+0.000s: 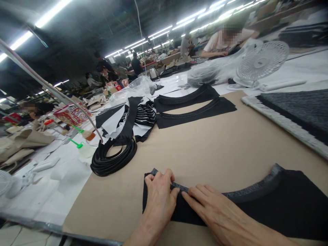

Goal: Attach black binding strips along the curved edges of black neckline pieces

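A black fabric piece [276, 205] with a curved upper edge lies flat in front of me. Along that curve runs a folded dark grey strip [252, 192]. My left hand [160, 191] grips the strip near the piece's left end, fingers curled and thumb against the edge. Close beside it, my right hand [210, 203] pinches the same edge, its fingers held together over the strip. The fingertips partly hide the fold. Two similar curved black pieces [197, 114] lie farther back on brown board [205, 150].
A coil of black strips [112, 164] lies left, beside striped fabric [146, 114]. Green-tipped bottles [85, 150] stand on the white tabletop. A white fan [261, 63] and stacked grey fabric [302, 109] are right. Across the table, a person [222, 42] bends over work.
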Demonstrator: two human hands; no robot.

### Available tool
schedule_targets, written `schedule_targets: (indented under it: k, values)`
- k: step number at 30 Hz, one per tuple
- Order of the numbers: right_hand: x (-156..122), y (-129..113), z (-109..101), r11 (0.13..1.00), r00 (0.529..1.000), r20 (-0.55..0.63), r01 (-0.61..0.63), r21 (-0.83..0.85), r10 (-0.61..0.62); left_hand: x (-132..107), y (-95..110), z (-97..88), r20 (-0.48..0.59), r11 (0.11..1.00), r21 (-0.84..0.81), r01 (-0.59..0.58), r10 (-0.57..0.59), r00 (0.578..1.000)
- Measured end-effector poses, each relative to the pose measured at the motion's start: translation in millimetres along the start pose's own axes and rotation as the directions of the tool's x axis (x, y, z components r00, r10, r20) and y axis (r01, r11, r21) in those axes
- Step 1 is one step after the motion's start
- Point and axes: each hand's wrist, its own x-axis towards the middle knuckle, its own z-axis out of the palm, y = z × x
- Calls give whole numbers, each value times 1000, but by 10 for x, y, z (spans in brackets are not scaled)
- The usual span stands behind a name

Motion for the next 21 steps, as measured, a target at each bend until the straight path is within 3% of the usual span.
schedule_targets:
  k: [5, 12, 21]
  values:
    - [-17, 14, 136, 1000, 1000, -2, -3, 6, 3, 40, -170, -82, -4, 993, -96, 72, -73, 997]
    - [43, 0, 49, 1000, 993, -119, -3, -24, 0, 158, -400, -238, 40, 964, -246, 98, -91, 995]
    - [71, -22, -2, 993, 995, -99, -5, -114, -6, 226, -487, -170, 48, 953, -279, 119, -110, 993]
